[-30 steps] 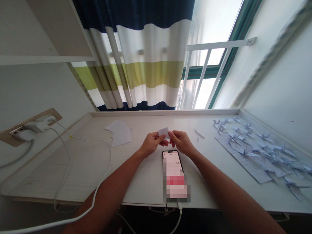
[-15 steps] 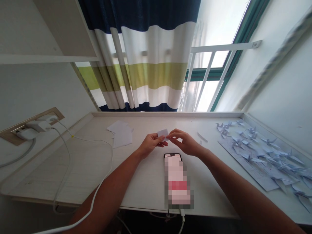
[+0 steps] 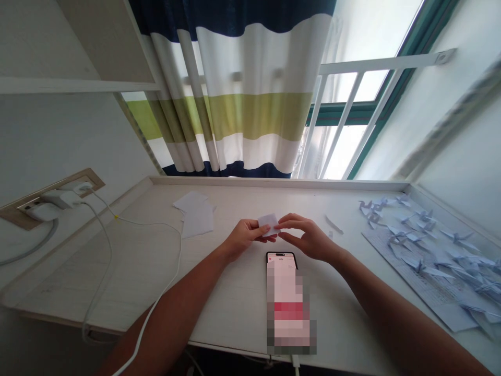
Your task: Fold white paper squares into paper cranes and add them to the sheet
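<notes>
A smartphone (image 3: pixel 287 308) with a lit screen lies at the near middle of the white desk (image 3: pixel 133 282), with a white cable (image 3: pixel 295 361) at its near end. On the left wall, chargers (image 3: pixel 60 198) are plugged into a socket panel (image 3: pixel 94 177). On the far side hangs a curtain (image 3: pixel 262 115) striped navy, white and green, and right of it a white railing (image 3: pixel 383 65) stands before a green window frame (image 3: pixel 346 114).

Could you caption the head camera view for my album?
Left hand holding a small white paper, right hand at its edge, with folded paper birds crowding the right of the desk.
</notes>
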Motion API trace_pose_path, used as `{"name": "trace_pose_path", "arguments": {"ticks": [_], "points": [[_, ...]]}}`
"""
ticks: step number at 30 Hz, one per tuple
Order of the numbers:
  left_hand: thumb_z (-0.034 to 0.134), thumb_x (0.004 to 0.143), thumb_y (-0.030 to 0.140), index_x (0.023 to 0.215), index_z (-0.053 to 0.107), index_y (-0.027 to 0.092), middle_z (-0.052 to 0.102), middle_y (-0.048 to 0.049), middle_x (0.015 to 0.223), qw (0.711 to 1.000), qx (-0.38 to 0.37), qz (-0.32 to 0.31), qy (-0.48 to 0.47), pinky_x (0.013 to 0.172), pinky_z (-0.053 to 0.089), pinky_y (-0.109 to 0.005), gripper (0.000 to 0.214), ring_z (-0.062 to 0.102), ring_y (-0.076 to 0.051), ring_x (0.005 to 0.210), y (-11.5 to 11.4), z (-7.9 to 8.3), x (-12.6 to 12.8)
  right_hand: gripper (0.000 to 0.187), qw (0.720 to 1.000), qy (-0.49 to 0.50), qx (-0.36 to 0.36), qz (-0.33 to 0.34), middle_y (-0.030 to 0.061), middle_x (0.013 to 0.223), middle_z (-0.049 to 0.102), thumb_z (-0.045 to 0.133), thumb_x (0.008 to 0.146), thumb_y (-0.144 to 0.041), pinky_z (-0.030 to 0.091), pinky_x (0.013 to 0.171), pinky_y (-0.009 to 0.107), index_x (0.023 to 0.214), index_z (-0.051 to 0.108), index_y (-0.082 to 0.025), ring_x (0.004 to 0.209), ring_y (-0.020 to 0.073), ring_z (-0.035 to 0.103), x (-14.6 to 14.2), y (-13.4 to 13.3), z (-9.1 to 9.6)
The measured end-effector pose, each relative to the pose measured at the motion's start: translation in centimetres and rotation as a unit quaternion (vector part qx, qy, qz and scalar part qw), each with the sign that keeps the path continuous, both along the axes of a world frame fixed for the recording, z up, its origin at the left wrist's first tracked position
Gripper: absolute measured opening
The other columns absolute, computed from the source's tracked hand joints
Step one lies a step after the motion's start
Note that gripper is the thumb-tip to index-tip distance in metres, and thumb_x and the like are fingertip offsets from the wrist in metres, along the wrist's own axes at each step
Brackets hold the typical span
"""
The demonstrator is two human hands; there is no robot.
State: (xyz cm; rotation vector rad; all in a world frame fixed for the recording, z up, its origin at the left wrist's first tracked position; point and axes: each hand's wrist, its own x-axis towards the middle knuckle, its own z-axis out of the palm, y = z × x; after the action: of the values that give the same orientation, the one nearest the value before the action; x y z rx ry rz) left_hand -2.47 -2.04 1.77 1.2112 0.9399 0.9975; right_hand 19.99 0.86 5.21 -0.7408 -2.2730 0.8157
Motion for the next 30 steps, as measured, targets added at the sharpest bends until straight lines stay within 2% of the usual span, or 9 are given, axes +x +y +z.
{"name": "trace_pose_path", "arguments": {"ticks": [5,8,13,18,23,25,28,30], "points": [[0.076,0.082,0.050,0.103,0.078,0.009,0.078,-0.0169,0.098,0.999,0.020,-0.006,0.041,0.079,0.052,-0.033,0.046,0.075,-0.025,0.087,-0.2,-0.1,0.3,0.023,0.997,0.009,-0.070,0.007,0.0077,0.112,0.069,0.064,0.093,-0.039,0.058,0.088,0.044,0.107,0.076,-0.025,0.100,0.0231,0.067,0.1,-0.3,-0.4],[0.076,0.082,0.050,0.100,0.078,0.009,0.078,-0.0165,0.096,0.998,0.023,-0.007,0.055,0.076,0.052,-0.031,0.045,0.075,-0.024,0.084,-0.3,-0.2,0.5,0.019,0.994,0.044,-0.101,-0.005,0.0061,0.106,0.069,0.063,0.094,-0.036,0.056,0.095,0.044,0.100,0.076,-0.023,0.098,0.0208,0.068,0.0,-0.4,-0.9],[0.076,0.082,0.050,0.102,0.077,0.008,0.079,-0.0159,0.090,0.999,0.002,0.000,0.051,0.076,0.053,-0.032,0.046,0.076,-0.024,0.081,-0.3,-0.4,0.5,0.012,0.999,0.025,-0.035,-0.014,0.0064,0.104,0.068,0.061,0.095,-0.029,0.055,0.090,0.044,0.095,0.072,-0.022,0.096,0.0217,0.065,-0.2,-0.6,-1.4],[0.078,0.079,0.050,0.102,0.075,0.007,0.079,-0.0172,0.091,0.999,-0.030,-0.010,0.013,0.080,0.056,-0.036,0.049,0.076,-0.026,0.081,-0.6,0.0,0.5,0.010,0.996,0.034,0.069,-0.034,0.0087,0.115,0.064,0.060,0.096,-0.026,0.051,0.097,0.049,0.092,0.069,-0.024,0.115,0.0263,0.055,-0.2,-1.2,-1.3],[0.075,0.081,0.054,0.106,0.074,0.007,0.078,-0.0192,0.096,0.999,-0.025,-0.038,-0.003,0.085,0.056,-0.040,0.054,0.076,-0.029,0.091,-0.6,0.3,0.2,0.009,0.995,0.010,0.084,-0.051,0.0076,0.133,0.057,0.063,0.095,-0.031,0.048,0.102,0.056,0.091,0.070,-0.026,0.130,0.0306,0.046,0.1,-1.4,-0.9],[0.075,0.081,0.056,0.105,0.074,0.007,0.078,-0.0185,0.095,0.999,-0.016,-0.045,0.010,0.086,0.057,-0.040,0.055,0.076,-0.028,0.091,-0.6,0.1,0.3,0.011,0.995,0.014,0.087,-0.036,0.0076,0.129,0.060,0.062,0.096,-0.032,0.049,0.100,0.054,0.091,0.070,-0.026,0.126,0.0293,0.049,0.1,-1.4,-0.8],[0.076,0.079,0.057,0.098,0.075,0.008,0.079,-0.0157,0.088,0.998,0.001,-0.048,0.039,0.083,0.058,-0.039,0.053,0.076,-0.027,0.087,-0.7,-0.2,0.6,0.015,0.995,0.016,0.097,-0.013,0.0084,0.106,0.069,0.058,0.098,-0.032,0.050,0.095,0.049,0.091,0.069,-0.024,0.106,0.0259,0.058,-0.2,-1.4,-0.9],[0.075,0.079,0.058,0.097,0.074,0.008,0.079,-0.0142,0.085,0.998,0.011,-0.046,0.048,0.080,0.058,-0.037,0.053,0.076,-0.027,0.084,-0.8,-0.4,0.9,0.017,0.994,0.015,0.105,-0.021,0.0078,0.093,0.070,0.056,0.100,-0.032,0.050,0.092,0.048,0.093,0.069,-0.023,0.094,0.0245,0.060,-0.5,-1.5,-1.1]]}}
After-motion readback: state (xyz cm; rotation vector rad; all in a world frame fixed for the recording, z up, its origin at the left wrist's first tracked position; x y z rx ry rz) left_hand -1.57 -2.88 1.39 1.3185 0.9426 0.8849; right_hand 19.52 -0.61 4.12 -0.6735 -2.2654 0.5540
